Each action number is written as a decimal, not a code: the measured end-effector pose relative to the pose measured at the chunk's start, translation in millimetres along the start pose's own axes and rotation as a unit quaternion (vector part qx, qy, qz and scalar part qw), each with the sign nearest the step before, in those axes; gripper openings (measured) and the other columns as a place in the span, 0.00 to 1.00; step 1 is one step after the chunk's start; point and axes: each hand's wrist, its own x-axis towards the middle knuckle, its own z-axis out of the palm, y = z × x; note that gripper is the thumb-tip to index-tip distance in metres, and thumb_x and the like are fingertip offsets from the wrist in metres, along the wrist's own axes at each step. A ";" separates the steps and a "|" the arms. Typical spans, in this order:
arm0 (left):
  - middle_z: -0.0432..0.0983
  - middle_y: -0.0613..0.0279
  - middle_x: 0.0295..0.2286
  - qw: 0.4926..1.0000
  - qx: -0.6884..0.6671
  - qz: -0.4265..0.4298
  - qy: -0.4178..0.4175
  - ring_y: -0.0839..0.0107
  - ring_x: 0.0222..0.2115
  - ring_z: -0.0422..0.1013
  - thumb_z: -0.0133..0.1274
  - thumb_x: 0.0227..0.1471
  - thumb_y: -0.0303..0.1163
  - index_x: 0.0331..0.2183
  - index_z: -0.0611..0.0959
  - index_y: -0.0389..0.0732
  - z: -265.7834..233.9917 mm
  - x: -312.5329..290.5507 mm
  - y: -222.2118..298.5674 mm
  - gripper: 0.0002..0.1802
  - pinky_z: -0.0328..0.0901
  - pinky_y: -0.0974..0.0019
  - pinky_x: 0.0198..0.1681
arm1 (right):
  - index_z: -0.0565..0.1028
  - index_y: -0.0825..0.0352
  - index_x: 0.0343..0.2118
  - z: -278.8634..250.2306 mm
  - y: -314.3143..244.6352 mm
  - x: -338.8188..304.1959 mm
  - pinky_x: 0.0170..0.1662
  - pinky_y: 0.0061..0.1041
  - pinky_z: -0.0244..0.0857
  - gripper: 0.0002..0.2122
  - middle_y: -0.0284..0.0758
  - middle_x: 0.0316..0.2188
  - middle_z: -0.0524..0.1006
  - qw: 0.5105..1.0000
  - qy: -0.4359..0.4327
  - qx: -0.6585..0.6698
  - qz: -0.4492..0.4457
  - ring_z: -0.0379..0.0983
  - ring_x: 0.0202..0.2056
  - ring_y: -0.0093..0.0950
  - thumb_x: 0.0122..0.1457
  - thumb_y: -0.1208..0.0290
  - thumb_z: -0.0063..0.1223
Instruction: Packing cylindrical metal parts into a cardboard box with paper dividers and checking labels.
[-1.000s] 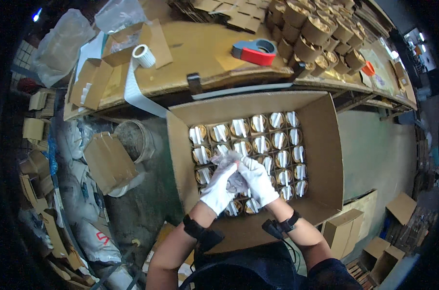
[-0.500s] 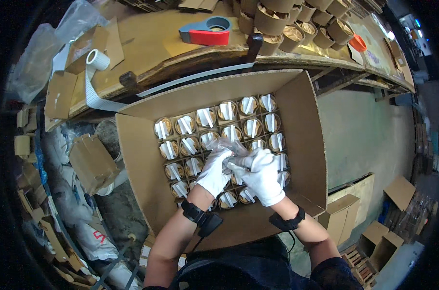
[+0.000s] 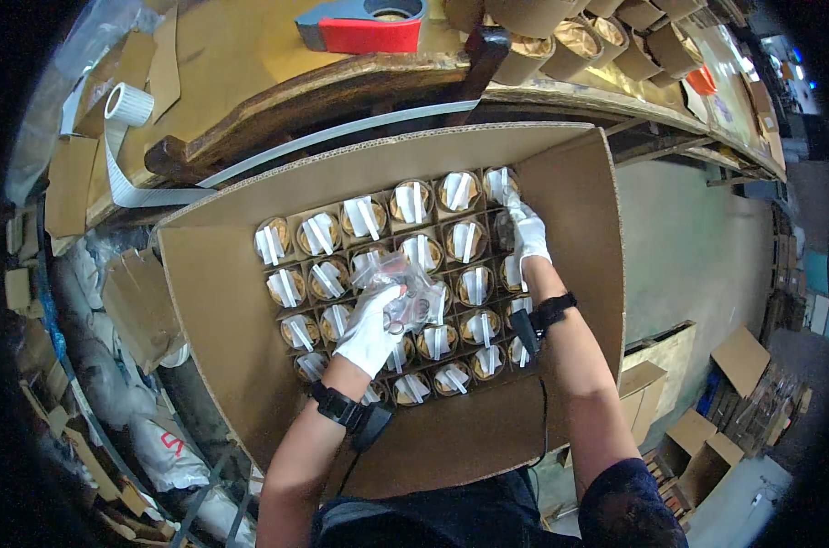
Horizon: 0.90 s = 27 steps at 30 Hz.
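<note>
A large open cardboard box (image 3: 590, 219) holds rows of round brown tubs (image 3: 465, 239) set in a divider grid. White folded paper pieces with narrow white strips (image 3: 415, 201) lie on the tubs' tan filling. My gloved left hand (image 3: 374, 321) is closed on a crumpled clear plastic bag (image 3: 414, 297) over the middle rows; small items show through it. My gloved right hand (image 3: 527, 233) reaches to the far right corner of the grid, its fingers pinched together at the corner tub (image 3: 499, 181). What sits between those fingertips is too small to make out.
Beyond the box stands a wooden workbench (image 3: 250, 64) with a red and blue tape dispenser (image 3: 370, 29), a roll of white labels (image 3: 129, 104) and stacked brown tubs (image 3: 579, 41). White sacks (image 3: 166, 452) lie at the left, and open cartons (image 3: 702, 447) at the lower right.
My right hand has left my left hand and moved right and away to the far corner tub. My left hand keeps the plastic bag, slightly further left. The view has shifted closer.
</note>
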 end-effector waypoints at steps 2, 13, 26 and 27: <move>0.75 0.61 0.34 1.000 -0.008 0.002 0.015 0.67 0.34 0.76 0.48 0.53 0.24 0.40 0.75 0.41 5.2 9.9 -4.0 0.10 0.75 0.68 0.32 | 0.76 0.67 0.42 -20.8 25.4 13.8 0.37 0.20 0.63 0.24 0.26 0.31 0.76 0.992 0.089 -0.051 -0.074 0.68 0.32 0.19 0.58 0.47 0.50; 0.76 0.59 0.32 0.991 -0.016 0.032 0.127 0.67 0.30 0.76 0.48 0.51 0.22 0.34 0.73 0.43 20.0 11.3 8.7 0.07 0.72 0.69 0.27 | 0.76 0.71 0.33 38.5 38.6 -120.8 0.40 0.20 0.69 0.04 0.34 0.31 0.79 0.976 -0.189 0.097 0.039 0.75 0.33 0.23 0.55 0.81 0.53; 0.76 0.62 0.36 0.999 0.006 0.000 -0.037 0.67 0.36 0.75 0.51 0.52 0.23 0.40 0.77 0.40 -24.4 24.7 7.4 0.11 0.74 0.65 0.40 | 0.75 0.66 0.39 44.7 40.5 -23.8 0.35 0.24 0.72 0.07 0.33 0.32 0.77 0.967 -0.165 0.195 -0.006 0.74 0.30 0.24 0.62 0.70 0.48; 0.77 0.59 0.35 1.000 0.008 0.006 -0.028 0.63 0.35 0.76 0.49 0.54 0.24 0.41 0.76 0.40 -22.5 27.4 4.7 0.11 0.74 0.64 0.37 | 0.74 0.66 0.40 45.6 30.8 -16.0 0.37 0.25 0.72 0.09 0.35 0.34 0.77 0.972 -0.134 0.193 0.018 0.74 0.32 0.26 0.62 0.67 0.48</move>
